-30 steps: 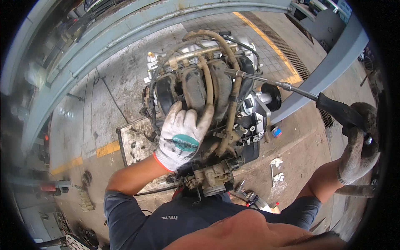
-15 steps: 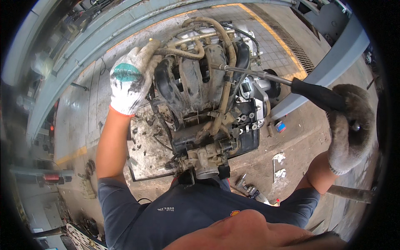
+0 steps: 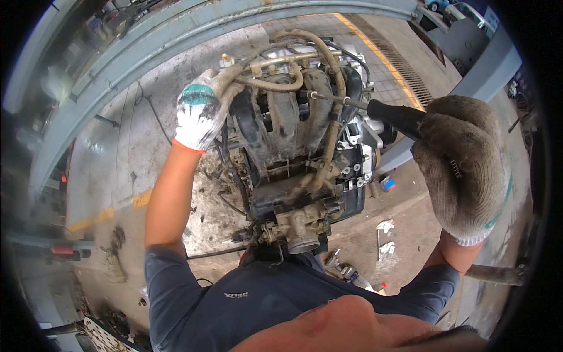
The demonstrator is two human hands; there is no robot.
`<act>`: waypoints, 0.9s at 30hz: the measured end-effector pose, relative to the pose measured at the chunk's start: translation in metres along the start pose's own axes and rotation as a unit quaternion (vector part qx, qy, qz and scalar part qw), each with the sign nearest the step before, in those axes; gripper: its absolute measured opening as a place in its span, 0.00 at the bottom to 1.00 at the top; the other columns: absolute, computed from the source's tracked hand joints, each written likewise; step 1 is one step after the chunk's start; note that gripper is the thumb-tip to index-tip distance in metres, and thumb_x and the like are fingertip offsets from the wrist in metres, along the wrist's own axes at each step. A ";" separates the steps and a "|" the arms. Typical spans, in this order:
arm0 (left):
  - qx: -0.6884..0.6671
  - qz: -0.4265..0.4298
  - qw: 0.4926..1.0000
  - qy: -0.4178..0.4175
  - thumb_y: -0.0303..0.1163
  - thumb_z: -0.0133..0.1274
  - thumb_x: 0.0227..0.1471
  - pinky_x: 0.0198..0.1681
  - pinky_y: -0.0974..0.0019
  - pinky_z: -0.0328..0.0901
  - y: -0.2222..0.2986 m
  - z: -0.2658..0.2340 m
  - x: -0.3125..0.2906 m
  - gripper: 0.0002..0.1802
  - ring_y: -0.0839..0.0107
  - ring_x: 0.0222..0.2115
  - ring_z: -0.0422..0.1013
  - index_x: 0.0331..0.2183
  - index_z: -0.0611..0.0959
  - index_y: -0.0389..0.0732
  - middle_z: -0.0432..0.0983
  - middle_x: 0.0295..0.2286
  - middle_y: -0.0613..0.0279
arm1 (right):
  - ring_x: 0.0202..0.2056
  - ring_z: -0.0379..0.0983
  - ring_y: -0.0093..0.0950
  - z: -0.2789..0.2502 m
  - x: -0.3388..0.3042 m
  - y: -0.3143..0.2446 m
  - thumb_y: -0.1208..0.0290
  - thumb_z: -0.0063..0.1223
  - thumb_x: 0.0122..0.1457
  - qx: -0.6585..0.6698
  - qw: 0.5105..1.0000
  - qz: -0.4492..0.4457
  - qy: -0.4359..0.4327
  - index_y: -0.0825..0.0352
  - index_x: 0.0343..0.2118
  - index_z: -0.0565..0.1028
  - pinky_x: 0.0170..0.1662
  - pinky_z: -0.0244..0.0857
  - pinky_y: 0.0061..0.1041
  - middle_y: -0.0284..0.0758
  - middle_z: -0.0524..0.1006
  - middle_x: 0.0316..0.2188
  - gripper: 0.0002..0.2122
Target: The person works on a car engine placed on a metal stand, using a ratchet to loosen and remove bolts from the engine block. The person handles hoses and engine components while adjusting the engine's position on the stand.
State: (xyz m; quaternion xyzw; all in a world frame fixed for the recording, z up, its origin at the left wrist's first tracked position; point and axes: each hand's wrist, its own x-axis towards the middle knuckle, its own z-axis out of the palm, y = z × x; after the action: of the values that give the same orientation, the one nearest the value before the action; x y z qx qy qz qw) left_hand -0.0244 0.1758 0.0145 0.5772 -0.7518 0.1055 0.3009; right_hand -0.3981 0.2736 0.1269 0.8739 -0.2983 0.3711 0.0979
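Observation:
A dirty engine (image 3: 352, 158) stands in front of me, its dark intake manifold (image 3: 287, 117) facing up and its throttle body (image 3: 293, 226) nearest my chest. My left hand (image 3: 202, 111), in a white knitted glove with a green patch, is closed around the left end of a brown rubber hose (image 3: 275, 85) beside the metal fuel rail (image 3: 281, 61). In my right hand (image 3: 466, 167), also gloved and soiled, is a black-handled driver (image 3: 396, 116). Its metal shaft points left across a long hose (image 3: 337, 117), with the tip over the manifold runners; whether it touches a fastener is unclear.
A grey-blue metal beam (image 3: 234, 23) curves across the far side, and a post (image 3: 501, 50) rises at right. On the floor lie a small blue-and-red box (image 3: 387, 183), white scraps (image 3: 386, 226) and metal parts (image 3: 349, 273). A floor grate (image 3: 404, 64) runs beyond the engine.
My right hand has come left toward the engine and turned, its back now facing up, with the driver still in it. My left hand keeps its hold on the hose. The view has shifted slightly.

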 end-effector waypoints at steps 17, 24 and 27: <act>-0.029 0.032 0.999 -0.008 0.27 0.57 0.62 0.46 0.54 0.72 -0.012 0.002 0.000 0.20 0.48 0.41 0.79 0.55 0.84 0.39 0.81 0.40 0.46 | 0.36 0.81 0.37 0.052 0.035 0.021 0.76 0.70 0.52 0.012 0.996 -0.082 -0.018 0.66 0.41 0.82 0.38 0.76 0.33 0.39 0.80 0.39 0.13; -0.002 0.053 0.999 0.005 0.27 0.58 0.61 0.46 0.54 0.72 -0.020 0.005 -0.005 0.20 0.49 0.40 0.79 0.55 0.84 0.41 0.80 0.38 0.48 | 0.39 0.80 0.33 0.050 0.054 0.021 0.77 0.68 0.57 -0.021 0.988 -0.117 -0.095 0.68 0.45 0.80 0.41 0.76 0.31 0.40 0.78 0.42 0.13; -0.021 0.070 0.997 0.011 0.28 0.58 0.61 0.44 0.54 0.72 -0.021 0.006 -0.003 0.20 0.49 0.39 0.78 0.54 0.85 0.42 0.79 0.37 0.48 | 0.41 0.81 0.35 0.049 0.049 0.009 0.74 0.67 0.60 -0.094 0.988 0.003 -0.119 0.69 0.47 0.80 0.44 0.76 0.31 0.41 0.79 0.42 0.14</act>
State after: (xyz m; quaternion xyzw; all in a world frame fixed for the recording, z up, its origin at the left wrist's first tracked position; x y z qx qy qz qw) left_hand -0.0061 0.1687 0.0040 0.5151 -0.7891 0.1172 0.3134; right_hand -0.3480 0.2251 0.1270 0.8979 -0.3438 0.2351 0.1428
